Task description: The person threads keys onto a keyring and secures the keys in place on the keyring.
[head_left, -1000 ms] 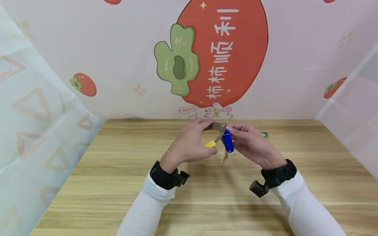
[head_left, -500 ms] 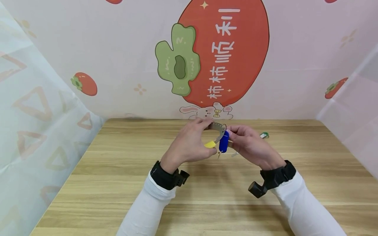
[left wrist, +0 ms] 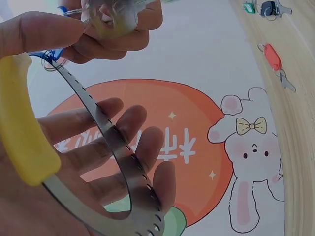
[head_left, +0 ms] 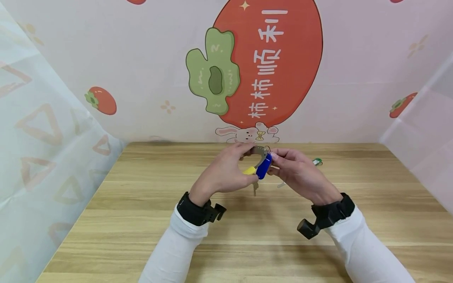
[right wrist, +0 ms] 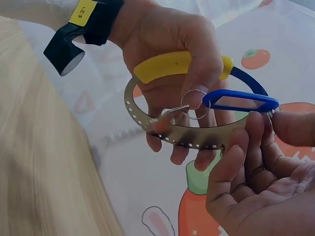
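Observation:
My left hand (head_left: pixel 226 169) grips a large round metal key ring (right wrist: pixel 197 135) with a row of holes and a yellow handle (right wrist: pixel 165 68). Its thumb lies along the handle while the fingers reach behind the band. In the right wrist view, my right hand (right wrist: pixel 261 187) pinches one end of a blue key tag (right wrist: pixel 236 93) beside the metal band. At the tag's other end hangs a small wire ring (right wrist: pixel 197 117) with a key (right wrist: pixel 142 129), blurred there. The head view shows this key (head_left: pixel 255 188) below my left thumb. Fingertips partly hide where tag and band meet.
On the wooden table (head_left: pixel 226 259), a red key tag (left wrist: pixel 272 57) with a key lies in the left wrist view. Beyond it are a black tag (left wrist: pixel 269 9) and a green one (left wrist: pixel 250 7). Printed cloth walls (head_left: pixel 155 70) stand behind and at both sides.
The blue tag has swung from hanging near upright to slanting down-left against the yellow handle. Its key has moved left with it. My left hand has shifted slightly left.

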{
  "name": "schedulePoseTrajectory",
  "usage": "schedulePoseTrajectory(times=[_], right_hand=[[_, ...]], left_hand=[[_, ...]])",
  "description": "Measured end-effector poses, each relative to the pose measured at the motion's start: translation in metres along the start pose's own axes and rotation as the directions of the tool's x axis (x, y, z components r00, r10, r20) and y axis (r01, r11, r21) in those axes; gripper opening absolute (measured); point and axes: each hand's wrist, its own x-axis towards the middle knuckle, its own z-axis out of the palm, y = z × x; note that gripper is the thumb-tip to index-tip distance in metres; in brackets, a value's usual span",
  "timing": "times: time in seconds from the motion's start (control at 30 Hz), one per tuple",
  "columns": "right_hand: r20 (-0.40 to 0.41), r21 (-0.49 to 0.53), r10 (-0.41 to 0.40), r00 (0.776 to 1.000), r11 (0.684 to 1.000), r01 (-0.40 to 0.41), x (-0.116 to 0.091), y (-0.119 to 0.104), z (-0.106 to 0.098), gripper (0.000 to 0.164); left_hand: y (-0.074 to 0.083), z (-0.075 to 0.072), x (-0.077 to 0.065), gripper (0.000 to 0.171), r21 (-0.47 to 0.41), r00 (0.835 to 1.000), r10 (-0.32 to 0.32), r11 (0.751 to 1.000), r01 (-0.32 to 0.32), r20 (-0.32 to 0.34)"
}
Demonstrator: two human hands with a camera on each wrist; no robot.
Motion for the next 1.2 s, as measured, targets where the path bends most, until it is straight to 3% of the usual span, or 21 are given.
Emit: schedulePoseTrajectory(times=[0.2, 0.33, 0.47, 0.63, 0.77, 1.2], right_hand=[[-0.032, 0.029, -0.013, 0.999, 0.999, 0.013, -0.002, -0.001, 0.002, 0.019], [-0.052, -0.108, -0.051, 0.997, 0.993, 0.045, -0.004, -0.001, 0.005, 0.014], [-0.052, -0.272, -0.090, 0.995, 0.960, 0.072, -0.005, 0.000, 0.009, 0.020], [-0.053, -0.322, -0.091, 0.994, 0.944, 0.070, -0.006, -0.002, 0.009, 0.019], [-0.117, -0.372, -0.094, 0.989, 0.927, 0.044, -0.006, -0.003, 0.008, 0.027], [-0.201, -0.572, -0.152, 0.968, 0.820, 0.010, -0.009, -0.008, 0.014, 0.027]], left_hand=[[-0.001, 0.000, 0.001, 0.077, -0.039, 0.999, 0.030, 0.999, -0.031, -0.015], [-0.002, 0.001, 0.002, 0.077, -0.037, 0.997, 0.065, 0.997, -0.067, -0.043], [-0.003, 0.001, 0.002, 0.079, -0.019, 0.994, 0.094, 0.995, -0.095, -0.055], [-0.005, 0.001, 0.003, 0.078, -0.027, 0.992, 0.120, 0.992, -0.121, -0.042], [-0.009, -0.001, 0.002, 0.079, -0.013, 0.991, 0.129, 0.992, -0.129, -0.039], [-0.014, -0.005, 0.002, 0.082, 0.053, 0.984, 0.173, 0.984, -0.171, -0.034]])
